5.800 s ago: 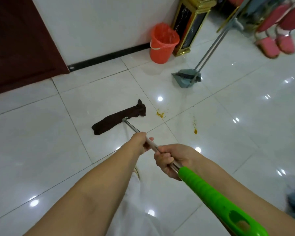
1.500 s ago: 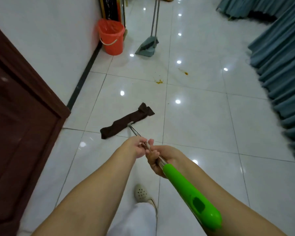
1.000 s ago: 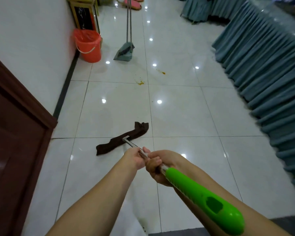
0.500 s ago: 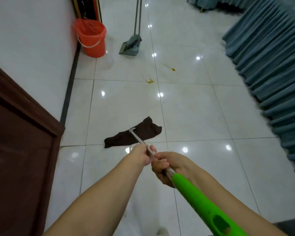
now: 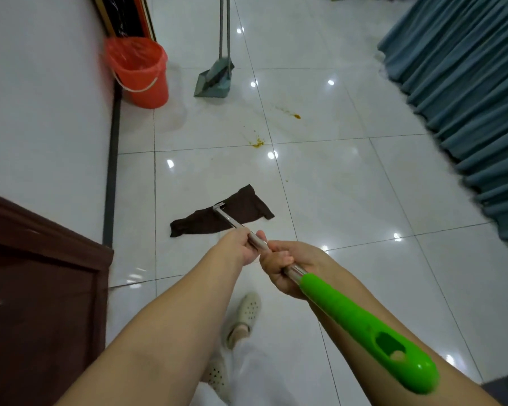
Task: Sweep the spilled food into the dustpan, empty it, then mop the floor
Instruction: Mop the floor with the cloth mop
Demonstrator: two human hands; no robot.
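Ahead of both hands, the white tiled floor (image 5: 349, 206) is glossy, mirroring ceiling lights. On it lies a matt dark-brown cloth mop head (image 5: 217, 213), soft and creased. The shiny smooth metal mop shaft (image 5: 258, 243) runs through the hands into a glossy bright-green plastic grip (image 5: 361, 326). Far ahead left, an orange plastic bucket (image 5: 143, 80) holds a thin crinkled liner.

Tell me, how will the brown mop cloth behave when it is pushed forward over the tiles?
The mop cloth lies flat but creased and uneven, so it is probably soft and floppy and may bunch up. The tiled floor is glossy, so it should slide easily. The metal pole looks stiff enough to steer it.
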